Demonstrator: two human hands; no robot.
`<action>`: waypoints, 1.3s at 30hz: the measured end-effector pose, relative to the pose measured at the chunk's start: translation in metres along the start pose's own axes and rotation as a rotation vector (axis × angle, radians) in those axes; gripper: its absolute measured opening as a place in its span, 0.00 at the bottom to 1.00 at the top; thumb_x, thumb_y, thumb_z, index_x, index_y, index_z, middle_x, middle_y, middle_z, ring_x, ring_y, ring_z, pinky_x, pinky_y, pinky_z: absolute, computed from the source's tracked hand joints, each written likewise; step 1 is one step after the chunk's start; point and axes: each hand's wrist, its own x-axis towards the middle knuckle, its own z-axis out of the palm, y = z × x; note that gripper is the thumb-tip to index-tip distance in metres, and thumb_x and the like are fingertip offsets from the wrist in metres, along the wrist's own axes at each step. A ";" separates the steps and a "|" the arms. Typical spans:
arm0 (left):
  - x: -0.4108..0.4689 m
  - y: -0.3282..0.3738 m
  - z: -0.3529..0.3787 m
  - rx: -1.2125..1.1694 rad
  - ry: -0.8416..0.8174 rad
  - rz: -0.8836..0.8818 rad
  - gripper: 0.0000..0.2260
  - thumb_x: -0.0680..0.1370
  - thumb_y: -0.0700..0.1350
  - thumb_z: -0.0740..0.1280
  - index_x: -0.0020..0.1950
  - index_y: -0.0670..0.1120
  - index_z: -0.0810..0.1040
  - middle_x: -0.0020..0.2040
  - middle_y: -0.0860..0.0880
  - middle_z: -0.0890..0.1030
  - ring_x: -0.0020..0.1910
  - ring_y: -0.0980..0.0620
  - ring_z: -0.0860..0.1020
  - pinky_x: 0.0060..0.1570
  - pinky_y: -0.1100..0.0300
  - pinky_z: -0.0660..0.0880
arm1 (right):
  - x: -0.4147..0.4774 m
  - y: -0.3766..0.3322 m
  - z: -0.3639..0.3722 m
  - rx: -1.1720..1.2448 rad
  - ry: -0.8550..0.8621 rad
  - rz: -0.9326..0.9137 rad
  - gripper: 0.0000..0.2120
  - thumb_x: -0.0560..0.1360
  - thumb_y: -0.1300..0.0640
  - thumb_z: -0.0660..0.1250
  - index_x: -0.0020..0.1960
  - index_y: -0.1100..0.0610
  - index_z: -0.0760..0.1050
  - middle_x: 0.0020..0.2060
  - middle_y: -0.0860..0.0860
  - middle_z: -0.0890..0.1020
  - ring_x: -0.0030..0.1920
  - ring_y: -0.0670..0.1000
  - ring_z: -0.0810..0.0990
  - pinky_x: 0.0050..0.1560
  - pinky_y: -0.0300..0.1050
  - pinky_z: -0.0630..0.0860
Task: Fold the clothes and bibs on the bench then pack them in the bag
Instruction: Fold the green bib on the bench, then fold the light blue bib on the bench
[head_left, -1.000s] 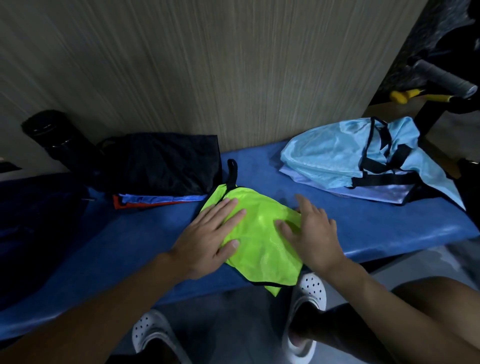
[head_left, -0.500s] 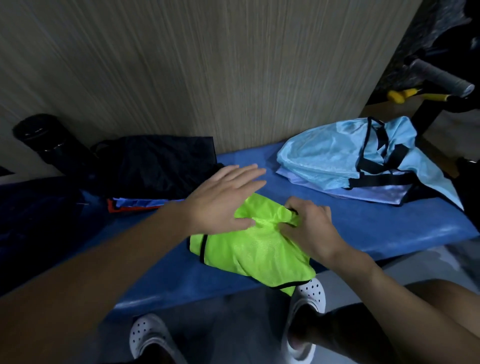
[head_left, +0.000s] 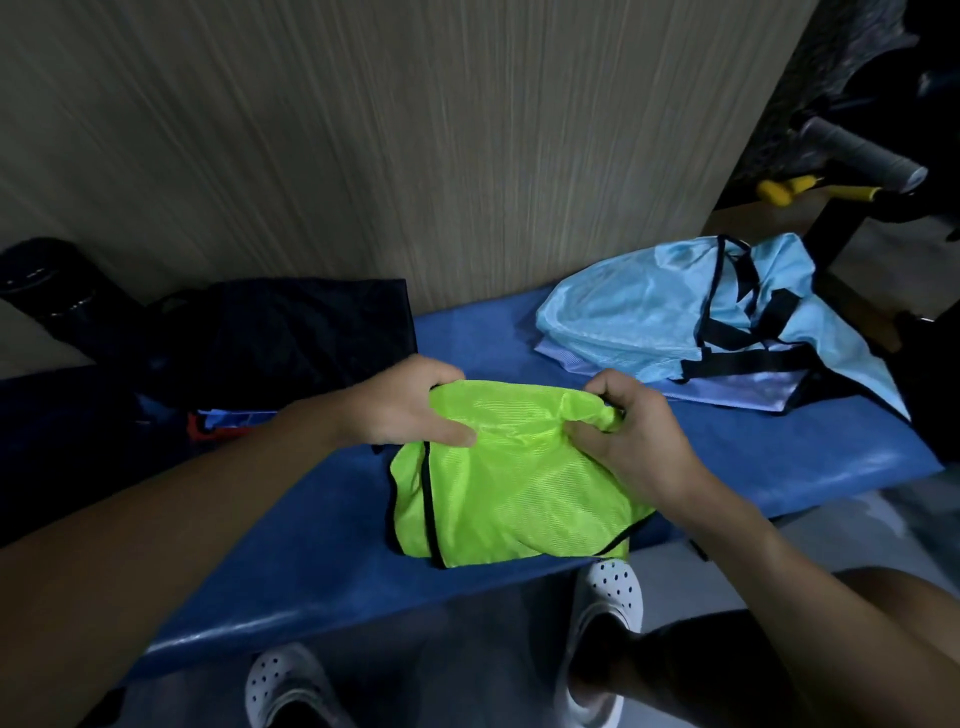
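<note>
Fold under way: left hand (head_left: 410, 405) & right hand (head_left: 639, 441), flat on the neon-green bib (head_left: 509, 493) a sec ago, now pinch its far edge, lifting it off the blue surface (head_left: 311, 545) mid-scene, w/ the dark bag (head_left: 291, 332), prob. its destination, far left.

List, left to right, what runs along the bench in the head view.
Black cylinder → black fabric item → left hand → neon green bib → right hand → light blue bib pile.
</note>
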 end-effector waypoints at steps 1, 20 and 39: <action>-0.006 0.001 -0.002 -0.034 0.039 0.013 0.09 0.71 0.41 0.79 0.43 0.44 0.79 0.37 0.54 0.81 0.36 0.59 0.79 0.36 0.62 0.75 | 0.000 -0.003 0.000 0.026 0.016 0.002 0.12 0.70 0.66 0.75 0.41 0.54 0.73 0.34 0.51 0.78 0.34 0.45 0.75 0.37 0.42 0.74; -0.113 -0.047 -0.160 -0.080 0.602 0.043 0.13 0.72 0.38 0.77 0.54 0.47 0.82 0.51 0.51 0.84 0.51 0.54 0.82 0.52 0.55 0.81 | 0.100 -0.144 0.139 0.233 0.000 -0.154 0.16 0.70 0.66 0.75 0.51 0.51 0.76 0.46 0.47 0.81 0.44 0.42 0.79 0.45 0.33 0.76; -0.086 -0.138 -0.131 0.921 0.442 -0.022 0.33 0.80 0.63 0.42 0.81 0.48 0.58 0.81 0.48 0.57 0.81 0.49 0.53 0.79 0.49 0.51 | 0.126 -0.107 0.215 -0.805 -0.359 -0.680 0.35 0.78 0.33 0.37 0.80 0.50 0.51 0.80 0.47 0.49 0.79 0.47 0.41 0.77 0.56 0.43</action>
